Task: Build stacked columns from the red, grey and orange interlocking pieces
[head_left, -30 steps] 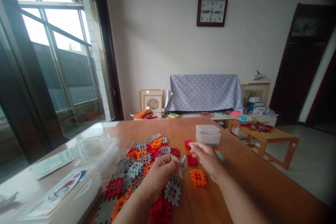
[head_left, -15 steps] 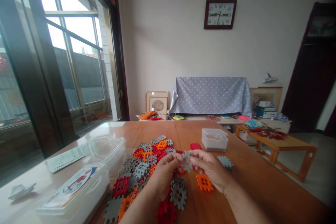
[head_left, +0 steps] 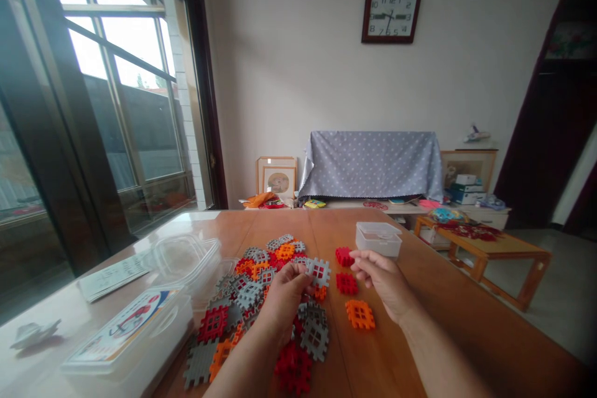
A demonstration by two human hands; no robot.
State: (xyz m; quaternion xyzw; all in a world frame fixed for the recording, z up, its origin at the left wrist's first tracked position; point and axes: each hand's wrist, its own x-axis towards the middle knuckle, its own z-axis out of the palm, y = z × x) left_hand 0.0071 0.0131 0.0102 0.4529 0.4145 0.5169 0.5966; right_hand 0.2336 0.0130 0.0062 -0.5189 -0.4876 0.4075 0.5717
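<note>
My left hand (head_left: 291, 286) pinches a grey square window-shaped interlocking block (head_left: 318, 272) between thumb and fingers, above the right side of a block pile. Fingers slightly curled and apart, my right hand (head_left: 380, 277) hovers to the right and holds nothing that I can see. Its fingertips are right beside a red block (head_left: 344, 256); whether they touch is unclear. Below it on the table lie another red block (head_left: 347, 284) and an orange window block (head_left: 360, 314). Grey, red and orange blocks (head_left: 249, 295) form the pile around my left forearm.
A small clear plastic box (head_left: 379, 240) stands behind my right hand. On the left are a larger labelled plastic box (head_left: 135, 336), a clear lid (head_left: 184, 264), a paper leaflet (head_left: 114, 277) and a crumpled wrapper (head_left: 35, 334). A low wooden table (head_left: 485, 249) stands beyond the right edge.
My right hand has let go of the grey block and moved slightly right. The block stays in my left hand, which has shifted a little left. The lower red block now shows fully.
</note>
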